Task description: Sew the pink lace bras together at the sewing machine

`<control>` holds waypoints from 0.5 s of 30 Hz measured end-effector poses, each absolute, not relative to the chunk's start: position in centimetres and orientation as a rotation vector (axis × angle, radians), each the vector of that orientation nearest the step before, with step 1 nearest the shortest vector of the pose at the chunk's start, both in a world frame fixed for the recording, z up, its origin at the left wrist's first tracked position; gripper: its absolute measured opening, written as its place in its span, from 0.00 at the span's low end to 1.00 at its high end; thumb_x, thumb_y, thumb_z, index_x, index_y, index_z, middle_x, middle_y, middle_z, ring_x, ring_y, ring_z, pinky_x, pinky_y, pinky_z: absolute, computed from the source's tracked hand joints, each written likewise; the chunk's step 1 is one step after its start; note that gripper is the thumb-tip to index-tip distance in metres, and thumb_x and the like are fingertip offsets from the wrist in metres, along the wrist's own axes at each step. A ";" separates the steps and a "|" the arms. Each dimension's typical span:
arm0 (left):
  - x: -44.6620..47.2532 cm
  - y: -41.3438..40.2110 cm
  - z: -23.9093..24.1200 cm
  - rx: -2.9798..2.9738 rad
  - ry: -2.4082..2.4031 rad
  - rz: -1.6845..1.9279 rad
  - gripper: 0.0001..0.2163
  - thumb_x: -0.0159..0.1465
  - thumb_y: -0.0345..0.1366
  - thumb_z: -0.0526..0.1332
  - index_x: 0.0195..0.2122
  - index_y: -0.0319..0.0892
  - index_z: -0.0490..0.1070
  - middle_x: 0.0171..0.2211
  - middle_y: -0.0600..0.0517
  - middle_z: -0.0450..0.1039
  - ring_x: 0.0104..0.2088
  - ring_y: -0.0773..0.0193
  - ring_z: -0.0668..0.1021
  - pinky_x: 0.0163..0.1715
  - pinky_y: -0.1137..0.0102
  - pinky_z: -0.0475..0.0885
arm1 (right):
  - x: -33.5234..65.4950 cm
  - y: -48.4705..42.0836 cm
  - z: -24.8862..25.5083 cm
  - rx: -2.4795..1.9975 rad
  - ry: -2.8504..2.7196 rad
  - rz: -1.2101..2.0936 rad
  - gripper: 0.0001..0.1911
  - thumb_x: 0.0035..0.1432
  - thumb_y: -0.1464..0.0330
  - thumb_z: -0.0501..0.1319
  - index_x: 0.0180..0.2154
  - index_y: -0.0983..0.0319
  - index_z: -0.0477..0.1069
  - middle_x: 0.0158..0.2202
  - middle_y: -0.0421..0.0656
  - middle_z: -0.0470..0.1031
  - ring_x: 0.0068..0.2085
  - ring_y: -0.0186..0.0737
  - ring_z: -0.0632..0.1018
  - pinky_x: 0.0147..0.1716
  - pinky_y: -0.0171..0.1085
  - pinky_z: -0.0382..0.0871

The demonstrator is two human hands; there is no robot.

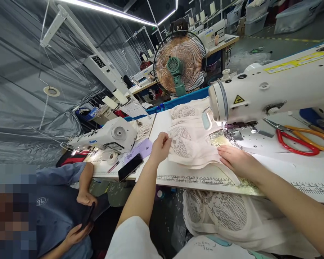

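A cream lace bra piece (190, 145) is spread on the white sewing table, with its edge near the needle of a sewing machine (261, 93). My left hand (161, 146) is closed in a pinch on the left edge of this lace piece. Flat on its right side, close in front of the presser foot, lies my right hand (237, 162), fingers stretched out and together. Its thumb is hidden. Further lace cups of the same cream cloth reach back behind the piece. Another cream lace bra piece (228, 212) hangs over my lap below the table edge.
Orange-handled scissors (313, 138) and red-handled scissors (294, 144) lie right of the needle. A printed ruler strip (183, 178) runs along the front edge. Leftward are a phone (130, 167), a purple card (142, 147) and a seated co-worker (62, 212). A fan (179, 61) stands behind.
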State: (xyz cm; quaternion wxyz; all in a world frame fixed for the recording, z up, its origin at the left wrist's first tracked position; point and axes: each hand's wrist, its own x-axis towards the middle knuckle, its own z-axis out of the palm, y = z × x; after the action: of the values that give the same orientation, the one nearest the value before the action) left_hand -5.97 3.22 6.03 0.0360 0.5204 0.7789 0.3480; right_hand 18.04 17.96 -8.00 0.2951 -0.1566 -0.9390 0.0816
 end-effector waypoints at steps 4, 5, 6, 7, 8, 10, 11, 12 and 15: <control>-8.2 6.4 6.7 1.592 2.524 0.494 0.05 0.62 0.33 0.52 0.29 0.42 0.59 0.23 0.57 0.60 0.24 0.70 0.64 0.24 0.75 0.60 | 18.1 17.7 -7.5 -0.568 -2.469 0.104 0.18 0.61 0.68 0.47 0.39 0.67 0.74 0.46 0.52 0.75 0.52 0.51 0.71 0.46 0.47 0.67; -8.8 7.1 6.9 1.587 2.513 0.392 0.05 0.61 0.32 0.53 0.28 0.42 0.60 0.23 0.57 0.62 0.24 0.69 0.65 0.24 0.75 0.61 | 18.1 17.5 -7.3 -0.622 -2.466 0.072 0.17 0.61 0.68 0.48 0.39 0.67 0.74 0.45 0.52 0.75 0.50 0.51 0.71 0.44 0.47 0.68; -9.2 7.6 7.1 1.588 2.499 0.320 0.05 0.60 0.32 0.56 0.27 0.41 0.61 0.23 0.56 0.63 0.24 0.69 0.66 0.25 0.74 0.62 | 18.1 17.4 -7.1 -0.674 -2.464 0.042 0.16 0.60 0.68 0.49 0.39 0.66 0.74 0.45 0.51 0.75 0.48 0.51 0.72 0.42 0.46 0.68; -9.4 8.0 7.5 1.594 2.490 0.267 0.06 0.58 0.31 0.58 0.25 0.41 0.62 0.24 0.56 0.65 0.25 0.68 0.68 0.26 0.73 0.63 | 18.1 17.3 -7.0 -0.719 -2.463 0.018 0.15 0.60 0.68 0.50 0.38 0.66 0.74 0.45 0.51 0.75 0.45 0.50 0.73 0.40 0.46 0.68; -9.2 8.3 7.8 1.603 2.497 0.216 0.06 0.56 0.30 0.59 0.24 0.40 0.63 0.25 0.54 0.66 0.27 0.66 0.69 0.28 0.72 0.64 | 18.0 17.2 -6.9 -0.751 -2.464 0.002 0.14 0.59 0.68 0.51 0.38 0.66 0.74 0.45 0.50 0.76 0.43 0.49 0.73 0.38 0.45 0.68; -7.5 8.6 8.3 1.630 2.566 0.162 0.04 0.56 0.28 0.58 0.25 0.39 0.66 0.32 0.49 0.69 0.33 0.61 0.72 0.33 0.68 0.66 | 17.8 17.2 -7.0 -0.775 -2.465 -0.006 0.14 0.58 0.68 0.51 0.38 0.65 0.74 0.45 0.49 0.76 0.42 0.49 0.73 0.37 0.44 0.68; -6.0 8.6 8.3 1.671 2.613 0.168 0.03 0.58 0.28 0.56 0.27 0.39 0.67 0.35 0.46 0.69 0.36 0.59 0.72 0.36 0.66 0.66 | 17.7 17.1 -7.1 -0.783 -2.463 -0.011 0.15 0.58 0.68 0.51 0.39 0.65 0.74 0.46 0.49 0.75 0.43 0.49 0.73 0.38 0.44 0.68; -4.3 8.7 8.0 1.729 2.637 0.189 0.05 0.60 0.27 0.53 0.30 0.39 0.67 0.38 0.45 0.69 0.39 0.58 0.72 0.38 0.65 0.67 | 17.6 17.1 -7.2 -0.790 -2.461 -0.017 0.15 0.58 0.68 0.51 0.40 0.66 0.74 0.47 0.50 0.75 0.44 0.49 0.73 0.39 0.44 0.68; 1.1 9.2 5.1 2.061 2.361 0.252 0.09 0.64 0.30 0.49 0.36 0.41 0.68 0.36 0.48 0.71 0.36 0.62 0.73 0.35 0.68 0.69 | 17.4 17.1 -7.6 -0.808 -2.451 -0.045 0.17 0.59 0.68 0.50 0.43 0.66 0.73 0.48 0.51 0.74 0.47 0.50 0.73 0.41 0.45 0.68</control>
State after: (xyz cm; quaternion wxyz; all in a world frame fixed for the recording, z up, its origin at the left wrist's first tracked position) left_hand 1.08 9.20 5.08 -0.0013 0.6556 0.7508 0.0801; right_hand 17.36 17.11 -7.55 0.2766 -0.3007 -0.9125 -0.0169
